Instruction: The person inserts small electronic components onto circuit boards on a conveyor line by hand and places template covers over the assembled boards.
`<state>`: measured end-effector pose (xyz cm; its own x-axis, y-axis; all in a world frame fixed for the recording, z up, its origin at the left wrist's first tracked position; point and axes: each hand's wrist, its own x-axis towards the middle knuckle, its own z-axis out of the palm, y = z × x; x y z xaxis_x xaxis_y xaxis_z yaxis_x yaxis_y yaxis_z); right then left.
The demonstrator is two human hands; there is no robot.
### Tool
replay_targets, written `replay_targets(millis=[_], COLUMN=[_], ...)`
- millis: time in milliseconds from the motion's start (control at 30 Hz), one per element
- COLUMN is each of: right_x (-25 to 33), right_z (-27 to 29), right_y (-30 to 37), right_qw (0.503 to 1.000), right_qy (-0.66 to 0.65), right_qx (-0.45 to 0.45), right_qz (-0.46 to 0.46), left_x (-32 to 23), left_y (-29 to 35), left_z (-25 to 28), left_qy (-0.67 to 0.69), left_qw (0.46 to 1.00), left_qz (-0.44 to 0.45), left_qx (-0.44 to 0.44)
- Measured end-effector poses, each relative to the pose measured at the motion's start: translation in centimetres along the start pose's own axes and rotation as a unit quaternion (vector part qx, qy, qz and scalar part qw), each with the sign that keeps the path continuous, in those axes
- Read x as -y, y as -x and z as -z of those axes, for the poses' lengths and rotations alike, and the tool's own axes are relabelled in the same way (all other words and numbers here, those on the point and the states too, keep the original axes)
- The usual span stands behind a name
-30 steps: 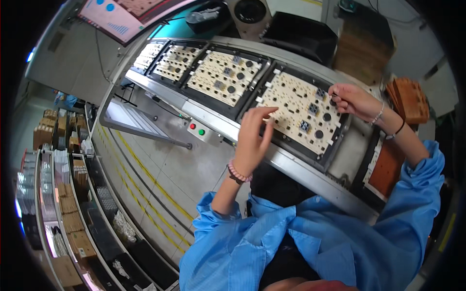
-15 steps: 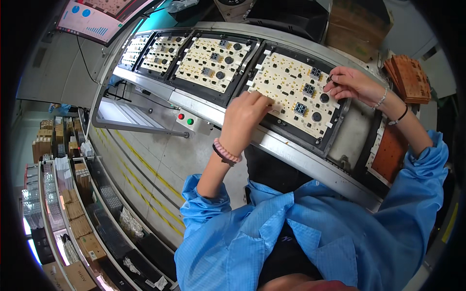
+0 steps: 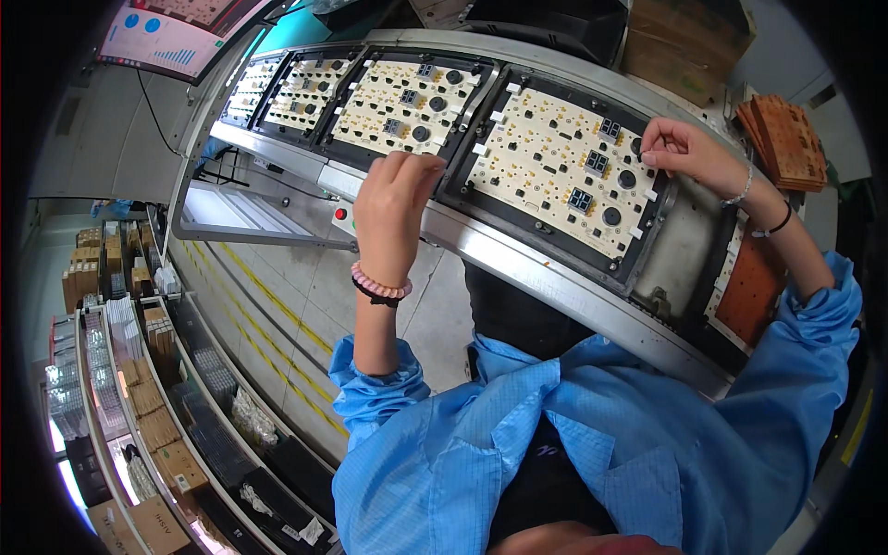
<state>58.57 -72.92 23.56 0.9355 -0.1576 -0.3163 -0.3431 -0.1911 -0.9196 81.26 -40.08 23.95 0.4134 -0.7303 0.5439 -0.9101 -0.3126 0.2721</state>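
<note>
A cream circuit board [image 3: 527,171] with black display blocks and round black parts lies in a black frame [image 3: 518,215] on the metal conveyor. My right hand [image 3: 694,159] is at the board's upper right corner. Its thumb and fingertips are pinched beside a round black buzzer [image 3: 626,179] and its neighbours; whatever they grip is too small to make out. My left hand [image 3: 393,217] hangs over the near rail, below a second similar board [image 3: 370,111]. Its fingers are bent together and hide anything between them.
More framed boards [image 3: 301,97] line the conveyor to the left. A silver rail [image 3: 499,264] borders its near side, with a red button [image 3: 340,214] below. Brown panels [image 3: 786,139] and a cardboard box [image 3: 684,46] stand at right; shelves of boxes [image 3: 157,407] at left.
My left hand has moved left, off the nearest board's edge to beside the second board. My right hand has shifted slightly right, its fingers drawn closer together. The view has shifted a little.
</note>
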Motion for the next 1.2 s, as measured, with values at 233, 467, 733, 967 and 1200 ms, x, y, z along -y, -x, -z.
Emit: replay_targets(millis=[233, 467, 733, 967, 1200], right_x=[1.5, 1.4, -0.2, -0.2, 2.2], right_z=[-0.6, -0.2, 0.4, 0.4, 0.8], right_y=[0.4, 1.2, 0.1, -1.1, -0.9], right_qw=[0.985, 0.864, 0.758, 0.629, 0.817], right_qy=[0.163, 0.432, 0.554, 0.659, 0.536], right_qx=[-0.041, -0.065, -0.047, -0.037, -0.005], right_qz=[0.044, 0.252, 0.341, 0.410, 0.214], left_x=[-0.3, 0.4, -1.1, -1.1, -0.9], left_y=[0.4, 0.5, 0.9, 1.2, 2.3], left_z=[-2.1, -3.3, -4.1, -4.7, -5.9], left_qy=[0.034, 0.033, 0.103, 0.125, 0.158], left_qw=[0.994, 0.992, 0.992, 0.989, 0.983], left_qz=[-0.050, -0.060, -0.066, -0.081, -0.091], left_qx=[0.095, 0.107, 0.040, 0.010, 0.007])
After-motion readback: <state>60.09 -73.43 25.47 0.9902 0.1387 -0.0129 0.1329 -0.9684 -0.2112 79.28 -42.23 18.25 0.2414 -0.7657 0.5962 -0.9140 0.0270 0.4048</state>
